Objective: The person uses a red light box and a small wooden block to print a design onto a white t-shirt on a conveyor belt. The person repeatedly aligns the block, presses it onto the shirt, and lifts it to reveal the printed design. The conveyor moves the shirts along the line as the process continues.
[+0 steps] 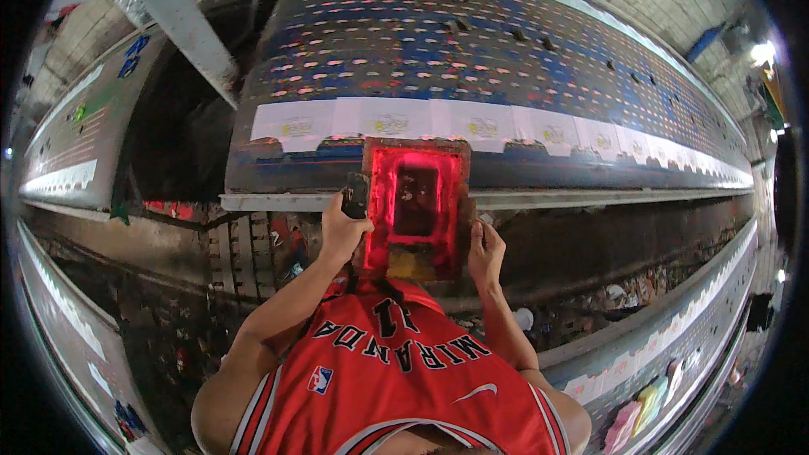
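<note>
A screen-printing frame [463,202] coated in bright red ink is held in front of my body, its far end over the near edge of a long printing table. Dark mesh fills the middle of the frame, and yellowish ink sits at its near end. My left hand [339,232] is closed at the frame's left side, with a small black object [356,194] at its fingers; I cannot make out its kind. At the right side my right hand [486,251] has its fingers pinched on the frame's edge.
White cut fabric pieces [552,128] with faint yellow prints lie in a row along the long table [404,42]. Another table [84,143] stands left beyond a slanted grey post [181,21]. Behind me to the right, a table holds coloured pieces [649,404]. Litter covers the aisle floor.
</note>
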`<state>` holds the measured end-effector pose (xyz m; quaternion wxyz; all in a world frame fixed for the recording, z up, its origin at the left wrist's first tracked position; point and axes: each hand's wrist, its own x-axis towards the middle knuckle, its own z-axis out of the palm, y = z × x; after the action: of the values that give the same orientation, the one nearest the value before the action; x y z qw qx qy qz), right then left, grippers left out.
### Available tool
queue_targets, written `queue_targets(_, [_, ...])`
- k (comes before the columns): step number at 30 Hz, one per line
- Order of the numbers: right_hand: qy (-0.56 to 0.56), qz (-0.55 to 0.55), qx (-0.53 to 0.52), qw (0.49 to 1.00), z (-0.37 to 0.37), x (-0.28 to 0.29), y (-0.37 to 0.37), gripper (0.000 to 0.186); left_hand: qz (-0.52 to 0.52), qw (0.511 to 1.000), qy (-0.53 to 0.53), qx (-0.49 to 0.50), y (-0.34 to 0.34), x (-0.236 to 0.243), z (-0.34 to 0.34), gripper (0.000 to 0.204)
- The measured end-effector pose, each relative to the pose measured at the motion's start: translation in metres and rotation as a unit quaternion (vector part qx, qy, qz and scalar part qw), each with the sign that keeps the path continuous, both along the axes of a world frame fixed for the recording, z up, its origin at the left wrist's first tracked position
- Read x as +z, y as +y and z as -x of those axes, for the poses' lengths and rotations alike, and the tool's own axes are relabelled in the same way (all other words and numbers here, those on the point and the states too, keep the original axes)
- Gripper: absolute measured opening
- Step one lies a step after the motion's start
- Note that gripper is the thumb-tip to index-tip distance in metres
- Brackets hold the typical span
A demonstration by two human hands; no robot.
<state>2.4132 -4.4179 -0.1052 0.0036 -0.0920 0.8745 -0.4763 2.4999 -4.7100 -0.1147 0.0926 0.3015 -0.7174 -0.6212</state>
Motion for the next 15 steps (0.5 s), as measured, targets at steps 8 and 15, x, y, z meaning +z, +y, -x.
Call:
queue_targets(8, [-0.002, 0.034, 0.113, 0.993, 0.019, -0.001, -0.151, 0.03, 0.052, 0.995, 0.038, 0.079, -0.139, 0.022, -0.01, 0.057])
queue_targets(15, [0.03, 0.007, 0.164, 0.986, 0.045, -0.038, -0.281, 0.042, 0.094, 0.991, 0.047, 0.082, -0.281, 0.003, 0.016, 0.054])
